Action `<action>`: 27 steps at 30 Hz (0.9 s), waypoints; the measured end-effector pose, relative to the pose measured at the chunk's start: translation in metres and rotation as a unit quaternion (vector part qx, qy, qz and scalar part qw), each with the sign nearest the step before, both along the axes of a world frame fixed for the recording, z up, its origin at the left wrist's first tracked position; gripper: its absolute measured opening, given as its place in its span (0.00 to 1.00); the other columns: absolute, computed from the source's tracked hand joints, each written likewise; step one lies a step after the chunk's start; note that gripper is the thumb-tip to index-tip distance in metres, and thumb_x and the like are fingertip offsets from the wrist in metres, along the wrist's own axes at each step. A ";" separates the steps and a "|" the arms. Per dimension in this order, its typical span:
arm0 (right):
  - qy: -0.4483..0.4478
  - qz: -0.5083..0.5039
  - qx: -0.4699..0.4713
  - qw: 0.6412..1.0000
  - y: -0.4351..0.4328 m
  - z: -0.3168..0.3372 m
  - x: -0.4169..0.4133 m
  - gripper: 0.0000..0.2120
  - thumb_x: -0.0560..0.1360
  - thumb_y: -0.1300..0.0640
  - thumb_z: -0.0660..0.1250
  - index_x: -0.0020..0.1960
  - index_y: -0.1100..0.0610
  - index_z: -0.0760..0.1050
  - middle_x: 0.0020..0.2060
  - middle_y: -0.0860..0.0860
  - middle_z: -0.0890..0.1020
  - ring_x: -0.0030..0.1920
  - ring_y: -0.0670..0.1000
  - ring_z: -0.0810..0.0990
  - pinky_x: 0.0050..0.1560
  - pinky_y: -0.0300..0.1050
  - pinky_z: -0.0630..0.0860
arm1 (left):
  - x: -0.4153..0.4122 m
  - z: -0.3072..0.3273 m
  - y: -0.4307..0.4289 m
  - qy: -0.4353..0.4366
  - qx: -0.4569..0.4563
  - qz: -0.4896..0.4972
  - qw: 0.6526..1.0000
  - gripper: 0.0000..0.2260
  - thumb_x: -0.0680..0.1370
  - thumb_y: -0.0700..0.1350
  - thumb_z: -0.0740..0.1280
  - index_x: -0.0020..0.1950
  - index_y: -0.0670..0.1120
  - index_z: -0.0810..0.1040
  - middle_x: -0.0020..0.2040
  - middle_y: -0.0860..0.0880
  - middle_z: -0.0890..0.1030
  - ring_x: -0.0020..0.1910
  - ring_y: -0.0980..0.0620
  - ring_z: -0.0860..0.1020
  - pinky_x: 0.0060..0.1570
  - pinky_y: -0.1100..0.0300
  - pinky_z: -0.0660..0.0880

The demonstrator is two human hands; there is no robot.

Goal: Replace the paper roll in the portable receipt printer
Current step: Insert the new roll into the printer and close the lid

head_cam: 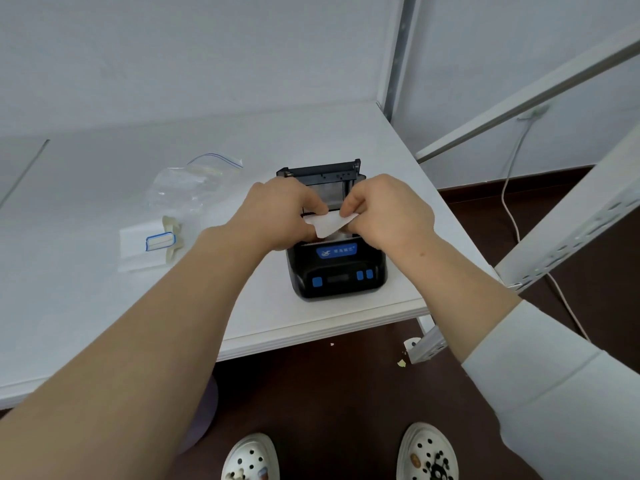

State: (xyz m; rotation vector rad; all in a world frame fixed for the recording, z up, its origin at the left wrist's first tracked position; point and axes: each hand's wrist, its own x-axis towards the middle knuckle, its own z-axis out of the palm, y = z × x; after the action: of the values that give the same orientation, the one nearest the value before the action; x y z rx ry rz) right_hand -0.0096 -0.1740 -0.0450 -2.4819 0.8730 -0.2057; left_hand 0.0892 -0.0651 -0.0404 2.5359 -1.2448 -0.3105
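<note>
White table [104,306], near its right corner: black printer [337,271] sits with lid raised (control panel facing the person). Left hand [277,211] and right hand [388,211], both arms extended, pinch the paper strip [329,225] above the open bay, its length running left-right.

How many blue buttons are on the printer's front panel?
3 on the printer: left button beside the display; inner right button and outer right button past it, side by side. None seem hidden.

Both forearms reach forward, left hand [277,211] and right hand [388,209] close together, fingertips apparently pinching the paper [329,225].
</note>
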 end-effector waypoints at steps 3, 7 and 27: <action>-0.016 0.012 -0.006 1.000 0.000 -0.003 -0.003 0.06 0.71 0.56 0.69 0.46 0.47 0.81 0.48 0.47 0.82 0.50 0.52 0.80 0.45 0.44 0.75 | -0.003 -0.006 0.005 0.020 -0.036 -0.006 0.999 0.15 0.73 0.47 0.70 0.60 0.53 0.80 0.58 0.50 0.82 0.56 0.47 0.78 0.56 0.58 0.72; -0.056 0.057 -0.011 0.997 -0.001 -0.006 -0.006 0.04 0.72 0.55 0.68 0.43 0.50 0.82 0.44 0.49 0.83 0.46 0.53 0.79 0.47 0.50 0.78 | -0.003 -0.013 0.010 0.040 -0.066 -0.004 0.997 0.14 0.72 0.44 0.71 0.57 0.53 0.82 0.52 0.47 0.84 0.45 0.49 0.77 0.49 0.59 0.73; -0.159 0.060 -0.071 0.983 -0.002 0.020 0.003 0.25 0.69 0.71 0.55 0.63 0.59 0.73 0.66 0.56 0.72 0.68 0.56 0.68 0.67 0.45 0.65 | -0.028 -0.016 0.028 -0.030 -0.142 -0.024 0.989 0.09 0.77 0.44 0.64 0.52 0.46 0.83 0.50 0.48 0.84 0.49 0.47 0.79 0.51 0.56 0.73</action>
State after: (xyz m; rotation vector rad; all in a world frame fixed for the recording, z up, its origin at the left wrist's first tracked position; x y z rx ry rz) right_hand -0.0066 -0.1759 -0.0251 -2.5259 0.5918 -0.6222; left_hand 0.0610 -0.0366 -0.0568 2.2907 -1.2725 -0.0615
